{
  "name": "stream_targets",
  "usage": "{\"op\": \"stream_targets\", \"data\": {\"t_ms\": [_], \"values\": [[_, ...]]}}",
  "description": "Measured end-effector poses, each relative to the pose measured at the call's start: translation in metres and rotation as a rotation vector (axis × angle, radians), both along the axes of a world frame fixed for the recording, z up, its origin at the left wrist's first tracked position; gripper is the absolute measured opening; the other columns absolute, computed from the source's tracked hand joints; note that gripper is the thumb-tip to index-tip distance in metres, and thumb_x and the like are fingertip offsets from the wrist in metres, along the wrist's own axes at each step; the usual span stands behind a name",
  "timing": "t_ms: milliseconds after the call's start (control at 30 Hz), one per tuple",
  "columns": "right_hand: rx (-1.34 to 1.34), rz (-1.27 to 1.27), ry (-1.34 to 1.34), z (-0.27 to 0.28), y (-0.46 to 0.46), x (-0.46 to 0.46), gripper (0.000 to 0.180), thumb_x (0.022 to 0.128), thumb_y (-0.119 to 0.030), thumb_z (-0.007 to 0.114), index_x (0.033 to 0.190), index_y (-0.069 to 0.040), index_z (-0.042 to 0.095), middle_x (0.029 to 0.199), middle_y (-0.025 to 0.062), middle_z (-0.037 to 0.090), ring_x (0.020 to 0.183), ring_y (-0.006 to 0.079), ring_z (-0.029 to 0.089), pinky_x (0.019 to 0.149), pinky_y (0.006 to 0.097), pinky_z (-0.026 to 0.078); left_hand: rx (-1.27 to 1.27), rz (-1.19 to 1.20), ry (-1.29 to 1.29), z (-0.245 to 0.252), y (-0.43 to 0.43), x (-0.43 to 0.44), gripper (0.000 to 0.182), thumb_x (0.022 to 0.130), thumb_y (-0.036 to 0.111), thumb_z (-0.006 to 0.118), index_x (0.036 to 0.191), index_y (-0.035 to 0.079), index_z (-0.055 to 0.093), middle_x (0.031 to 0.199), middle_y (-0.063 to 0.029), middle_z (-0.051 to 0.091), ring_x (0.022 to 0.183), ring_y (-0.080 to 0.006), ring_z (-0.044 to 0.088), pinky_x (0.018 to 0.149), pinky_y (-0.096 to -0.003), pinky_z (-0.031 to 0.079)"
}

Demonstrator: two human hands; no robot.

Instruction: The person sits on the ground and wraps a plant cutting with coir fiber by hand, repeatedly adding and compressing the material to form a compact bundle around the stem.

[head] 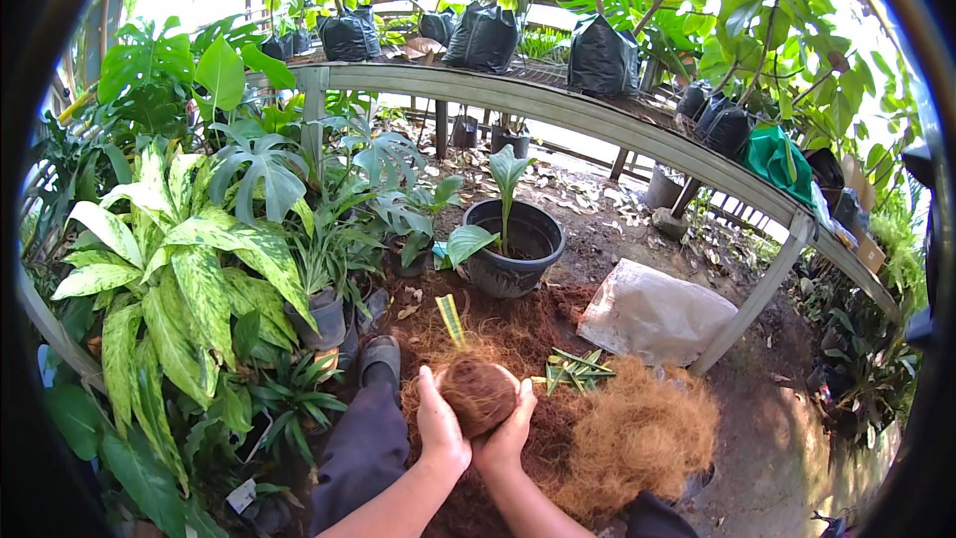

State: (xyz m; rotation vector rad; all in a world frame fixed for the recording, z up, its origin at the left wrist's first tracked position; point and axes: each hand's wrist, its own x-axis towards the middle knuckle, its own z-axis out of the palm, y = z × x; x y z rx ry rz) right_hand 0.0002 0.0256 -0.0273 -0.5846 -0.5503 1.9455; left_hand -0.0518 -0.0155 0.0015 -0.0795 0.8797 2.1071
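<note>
My left hand and my right hand are cupped together around a rounded brown ball of coir and soil, palms meeting beneath it. A green leaf piece with yellow edges rises just beyond the ball; whether it is set in the ball is hidden. Beneath the hands spreads loose reddish-brown coir. To the right lie several cut, yellow-edged leaf pieces, and beside them a large heap of pale coconut fibre.
Ahead stands a black plastic pot with a young broad-leaved plant. A whitish woven sack lies near the leg of a wooden bench, which carries several black-bagged plants. Variegated foliage crowds the left, close to my shoe.
</note>
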Motion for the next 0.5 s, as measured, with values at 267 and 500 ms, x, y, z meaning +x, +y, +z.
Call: {"op": "stream_targets", "data": {"t_ms": [267, 500], "values": [[0.423, -0.254, -0.335, 0.010, 0.010, 0.012, 0.053, 0.108, -0.044, 0.043, 0.122, 0.003, 0.065, 0.120, 0.0163, 0.070, 0.118, 0.0259, 0.065, 0.108, 0.0440, 0.048, -0.052, -0.032, 0.127, 0.003, 0.000, 0.000, 0.075, 0.108, 0.063, 0.039, 0.145, -0.001, 0.050, 0.137, -0.0128, 0.062, 0.126, -0.0214, 0.059, 0.112, -0.0392, 0.044], [1.084, -0.403, -0.595, 0.013, -0.014, 0.009, 0.038, 0.104, -0.031, 0.057, 0.114, 0.004, 0.068, 0.122, 0.0204, 0.069, 0.118, 0.0339, 0.065, 0.107, 0.0442, 0.047, -0.083, 0.130, 0.038, -0.017, -0.003, -0.002, 0.039, 0.105, 0.039, 0.050, 0.117, 0.006, 0.065, 0.110, -0.0082, 0.072, 0.099, -0.0216, 0.070, 0.090, -0.0358, 0.055]]}}
